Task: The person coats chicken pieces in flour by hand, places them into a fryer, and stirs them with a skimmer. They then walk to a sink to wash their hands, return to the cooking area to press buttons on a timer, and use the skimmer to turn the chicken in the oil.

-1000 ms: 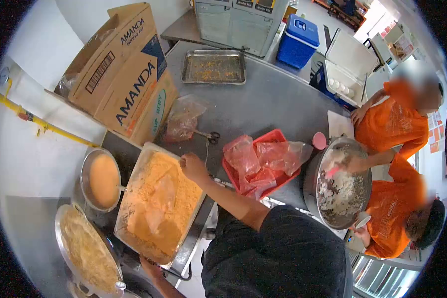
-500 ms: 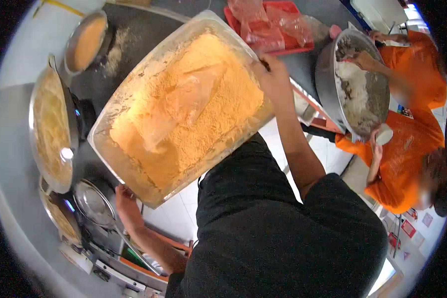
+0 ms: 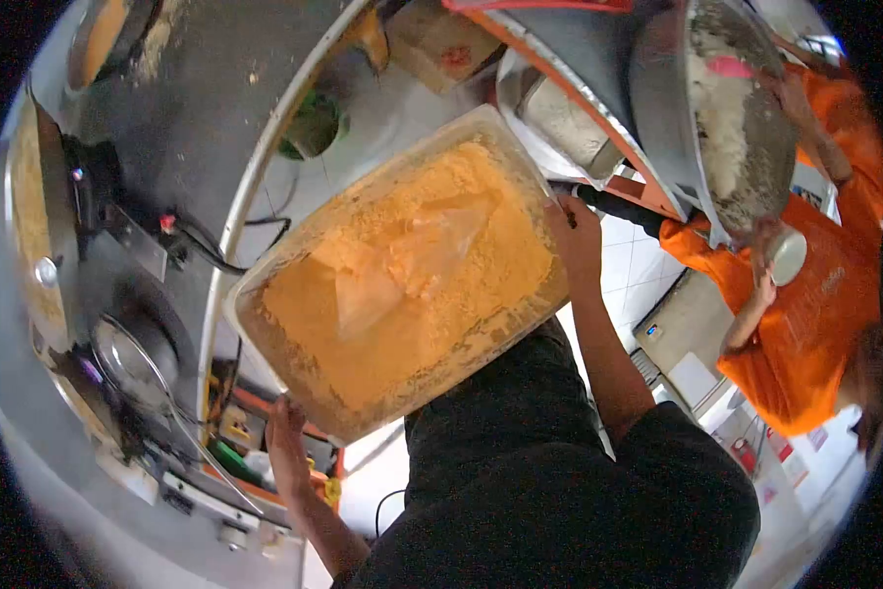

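Firmly, the left hand (image 3: 284,437) and right hand (image 3: 576,234) hold a clear tub (image 3: 284,378) of orange crumbs (image 3: 490,265) beside the counter (image 3: 196,98), fingers clamped on opposite corners of its rim.

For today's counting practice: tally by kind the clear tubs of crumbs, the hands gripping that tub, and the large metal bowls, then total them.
clear tub: 1
hands gripping it, left hand and right hand: 2
large metal bowl: 1
Total: 4

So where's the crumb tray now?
The tray is mid-frame in the head view, held between left hand and right hand, past the counter edge, left of the metal bowl.
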Available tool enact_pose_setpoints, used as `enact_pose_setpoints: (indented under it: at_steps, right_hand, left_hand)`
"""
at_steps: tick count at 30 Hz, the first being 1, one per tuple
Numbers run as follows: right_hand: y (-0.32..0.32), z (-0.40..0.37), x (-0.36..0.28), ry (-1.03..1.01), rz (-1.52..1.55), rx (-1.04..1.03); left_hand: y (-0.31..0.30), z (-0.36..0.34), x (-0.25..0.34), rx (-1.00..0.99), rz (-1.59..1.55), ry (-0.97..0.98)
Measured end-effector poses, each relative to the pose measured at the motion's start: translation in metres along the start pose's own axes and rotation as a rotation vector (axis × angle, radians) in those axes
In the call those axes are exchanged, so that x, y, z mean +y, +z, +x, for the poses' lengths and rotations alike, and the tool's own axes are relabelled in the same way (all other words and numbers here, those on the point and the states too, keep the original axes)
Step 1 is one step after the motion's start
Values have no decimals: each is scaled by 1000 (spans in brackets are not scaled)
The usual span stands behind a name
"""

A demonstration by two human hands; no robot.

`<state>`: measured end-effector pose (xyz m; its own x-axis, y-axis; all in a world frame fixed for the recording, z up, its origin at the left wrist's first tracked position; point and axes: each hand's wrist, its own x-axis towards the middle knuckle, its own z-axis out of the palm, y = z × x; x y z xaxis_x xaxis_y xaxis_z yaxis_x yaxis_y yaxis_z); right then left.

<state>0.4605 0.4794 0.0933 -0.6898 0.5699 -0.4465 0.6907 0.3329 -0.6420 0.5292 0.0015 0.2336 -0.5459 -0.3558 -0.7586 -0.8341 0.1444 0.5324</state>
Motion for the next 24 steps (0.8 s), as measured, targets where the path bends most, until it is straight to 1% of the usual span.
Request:
enact_pose_setpoints:
  at_steps: [3, 4, 6, 9, 10, 12, 13, 14, 17, 18, 20, 23, 24]
  right_hand:
    - [30, 23, 16, -125, 33, -20]
    - [45, 39, 18, -129, -69, -32]
    - [74, 79, 16, -230, -106, -108]
    - [135, 151, 9, -394, -144, -128]
    - [151, 167, 8, -430, -178, -117]
    - [181, 191, 14, -483, -135, -65]
    - [189, 201, 12, -520, -112, -31]
    - [191, 209, 10, -558, -111, -81]
    - [193, 219, 4, -524, -108, -149]
    - [197, 223, 5, -538, -78, -134]
    - [196, 222, -6, -530, -90, -171]
    - [201, 224, -10, -542, -84, -230]
    - [205, 223, -11, -546, -88, -242]
  left_hand:
    - [-8, 39, -78, -65, -103, -58]
    - [8, 44, -79, -29, -157, -132]
    - [38, 52, -80, 58, -274, -276]
    - [67, 112, -156, 40, -422, -304]
    - [77, 128, -178, 73, -508, -354]
    - [100, 147, -182, 103, -585, -378]
    - [121, 158, -172, 95, -583, -341]
    - [137, 167, -164, 86, -588, -299]
    - [147, 172, -183, 122, -555, -187]
    - [142, 174, -192, 128, -563, -191]
    - [131, 176, -204, 124, -570, -205]
    - [139, 178, -168, -1, -365, -404]
    - [121, 186, -223, -81, -257, -359]
